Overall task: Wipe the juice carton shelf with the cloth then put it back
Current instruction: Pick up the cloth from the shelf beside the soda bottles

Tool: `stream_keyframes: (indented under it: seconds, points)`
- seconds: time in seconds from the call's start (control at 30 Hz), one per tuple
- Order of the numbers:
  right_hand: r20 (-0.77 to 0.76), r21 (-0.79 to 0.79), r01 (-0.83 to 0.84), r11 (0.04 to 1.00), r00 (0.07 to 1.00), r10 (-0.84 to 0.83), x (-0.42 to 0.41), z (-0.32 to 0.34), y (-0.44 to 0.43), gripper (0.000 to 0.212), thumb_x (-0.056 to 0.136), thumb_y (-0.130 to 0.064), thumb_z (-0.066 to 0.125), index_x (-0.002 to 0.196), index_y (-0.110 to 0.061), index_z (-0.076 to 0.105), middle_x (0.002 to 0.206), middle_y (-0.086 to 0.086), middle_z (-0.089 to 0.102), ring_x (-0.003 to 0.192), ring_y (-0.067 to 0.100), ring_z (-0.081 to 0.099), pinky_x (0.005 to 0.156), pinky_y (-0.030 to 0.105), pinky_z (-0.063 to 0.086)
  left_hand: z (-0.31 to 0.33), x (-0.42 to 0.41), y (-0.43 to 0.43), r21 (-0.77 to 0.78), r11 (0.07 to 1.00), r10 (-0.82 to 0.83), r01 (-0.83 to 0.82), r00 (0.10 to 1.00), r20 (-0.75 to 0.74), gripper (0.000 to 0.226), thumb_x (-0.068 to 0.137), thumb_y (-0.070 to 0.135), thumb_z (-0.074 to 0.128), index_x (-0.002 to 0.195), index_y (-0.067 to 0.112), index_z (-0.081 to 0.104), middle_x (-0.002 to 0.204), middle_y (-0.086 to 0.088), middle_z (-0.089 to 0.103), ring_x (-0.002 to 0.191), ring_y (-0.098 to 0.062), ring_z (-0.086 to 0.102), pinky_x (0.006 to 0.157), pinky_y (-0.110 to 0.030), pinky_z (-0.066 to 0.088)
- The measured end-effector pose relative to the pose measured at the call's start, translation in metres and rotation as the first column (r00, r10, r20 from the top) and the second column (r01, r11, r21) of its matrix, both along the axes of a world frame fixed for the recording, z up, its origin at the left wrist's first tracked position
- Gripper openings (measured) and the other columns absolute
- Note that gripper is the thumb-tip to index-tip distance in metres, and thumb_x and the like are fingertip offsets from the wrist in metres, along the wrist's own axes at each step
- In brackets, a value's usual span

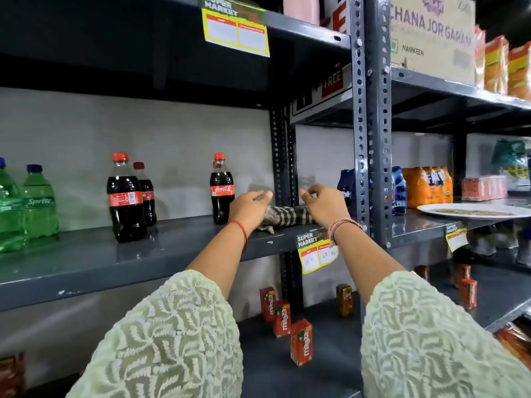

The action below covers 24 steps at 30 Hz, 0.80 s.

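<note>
A checked cloth (287, 216) lies bunched on the upper grey shelf (143, 254), at its right end by the upright post. My left hand (249, 206) hovers over the cloth's left end, fingers loosely curled and apart, with nothing in it. Over the cloth's right end is my right hand (324, 203), its fingers bent and also holding nothing. Below, several red juice cartons (301, 341) stand on the lower shelf (287, 374).
Cola bottles (126, 199) and green Sprite bottles (37, 205) stand on the upper shelf to the left, one cola bottle (221, 191) right beside my left hand. A slotted post (370, 139) rises on the right. Beyond it sit snack packs (428, 186) and a white plate (474, 211).
</note>
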State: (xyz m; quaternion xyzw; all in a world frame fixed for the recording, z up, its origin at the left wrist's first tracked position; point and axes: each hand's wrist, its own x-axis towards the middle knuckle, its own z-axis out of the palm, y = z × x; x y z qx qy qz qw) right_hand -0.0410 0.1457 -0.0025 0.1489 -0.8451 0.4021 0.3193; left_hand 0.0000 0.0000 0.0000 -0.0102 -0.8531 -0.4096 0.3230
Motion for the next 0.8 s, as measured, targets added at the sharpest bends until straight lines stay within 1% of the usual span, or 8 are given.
stream_keyframes:
  seconds: [0.1, 0.2, 0.3, 0.4, 0.5, 0.6, 0.73, 0.8]
  points:
    - [0.119, 0.013, 0.028, 1.0, 0.992, -0.029, -0.012, -0.003, 0.007, 0.037, 0.096, -0.03, 0.044, 0.11, 0.0, 0.062, 0.112, 0.023, 0.066, 0.104, 0.035, 0.06, 0.09, 0.037, 0.048, -0.004, -0.01, 0.009, -0.005, 1.0, 0.003, -0.002, 0.994, 0.106, 0.039, 0.09, 0.034, 0.044, 0.123, 0.015, 0.054, 0.136, -0.009, 0.053, 0.126, -0.025, 0.046, 0.105, -0.03, 0.034]
    - [0.273, -0.006, 0.02, 1.0, 0.962, -0.017, -0.016, -0.006, 0.007, 0.039, 0.099, -0.025, 0.033, 0.116, -0.002, 0.059, 0.119, 0.022, 0.062, 0.109, 0.034, 0.058, 0.092, 0.037, 0.047, -0.004, -0.017, 0.015, -0.023, 0.999, 0.044, -0.041, 0.985, 0.168, 0.037, 0.091, 0.034, 0.042, 0.118, 0.014, 0.058, 0.127, -0.013, 0.06, 0.117, -0.03, 0.053, 0.102, -0.034, 0.042]
    - [0.274, -0.018, 0.028, 0.999, 0.962, -0.022, -0.017, -0.007, 0.007, 0.037, 0.098, -0.018, 0.032, 0.116, -0.001, 0.058, 0.117, 0.02, 0.063, 0.107, 0.033, 0.06, 0.091, 0.037, 0.049, -0.002, -0.021, 0.017, -0.056, 0.997, 0.069, -0.058, 0.976, 0.209, 0.04, 0.091, 0.034, 0.041, 0.103, 0.003, 0.064, 0.105, -0.018, 0.069, 0.096, -0.034, 0.063, 0.084, -0.037, 0.051]
    - [0.22, -0.097, 0.096, 0.991, 0.973, -0.073, -0.019, -0.006, 0.011, 0.025, 0.092, -0.015, 0.051, 0.085, 0.004, 0.066, 0.087, 0.016, 0.069, 0.083, 0.027, 0.065, 0.069, 0.026, 0.052, -0.002, -0.022, 0.013, 0.127, 0.991, 0.016, -0.039, 0.985, 0.173, 0.03, 0.086, 0.024, 0.053, 0.089, -0.003, 0.066, 0.088, -0.017, 0.065, 0.075, -0.026, 0.059, 0.06, -0.028, 0.045]
    - [0.173, -0.321, 0.068, 0.945, 0.985, -0.012, -0.022, -0.01, 0.019, 0.012, 0.083, -0.008, 0.064, 0.082, 0.002, 0.071, 0.09, 0.014, 0.072, 0.078, 0.02, 0.065, 0.073, 0.023, 0.052, -0.005, -0.016, 0.005, 0.277, 0.961, -0.024, -0.001, 0.996, 0.086, 0.007, 0.078, 0.01, 0.062, 0.076, 0.009, 0.067, 0.086, -0.01, 0.064, 0.07, -0.017, 0.06, 0.071, -0.028, 0.053]
    - [0.065, -0.611, -0.074, 0.788, 0.988, 0.143, -0.005, -0.024, 0.025, 0.016, 0.072, -0.001, 0.074, 0.087, -0.005, 0.074, 0.097, 0.012, 0.074, 0.075, 0.01, 0.06, 0.079, 0.022, 0.05, -0.012, -0.001, 0.007, 0.339, 0.939, -0.032, 0.053, 0.997, -0.066, 0.023, 0.073, 0.003, 0.067, 0.095, 0.005, 0.07, 0.079, -0.003, 0.068, 0.054, 0.0, 0.059, 0.057, -0.012, 0.05]
    - [-0.038, -0.77, -0.177, 0.613, 0.972, 0.233, 0.02, -0.043, 0.034, 0.015, 0.07, 0.001, 0.075, 0.08, -0.009, 0.073, 0.093, 0.013, 0.072, 0.093, 0.025, 0.067, 0.092, 0.036, 0.053, -0.018, 0.032, 0.021, 0.419, 0.882, -0.132, 0.217, 0.966, -0.223, 0.03, 0.073, -0.002, 0.065, 0.103, 0.002, 0.065, 0.107, -0.014, 0.068, 0.09, -0.016, 0.065, 0.089, -0.027, 0.051]
    - [-0.093, -0.797, -0.215, 0.565, 0.967, 0.237, 0.033, -0.053, 0.042, 0.018, 0.069, 0.003, 0.075, 0.076, -0.013, 0.072, 0.09, 0.012, 0.071, 0.094, 0.024, 0.067, 0.092, 0.035, 0.053, -0.024, 0.053, 0.029, 0.416, 0.863, -0.175, 0.285, 0.943, -0.284, 0.031, 0.073, -0.003, 0.064, 0.104, 0.005, 0.065, 0.104, -0.011, 0.069, 0.101, -0.02, 0.064, 0.098, -0.034, 0.048]
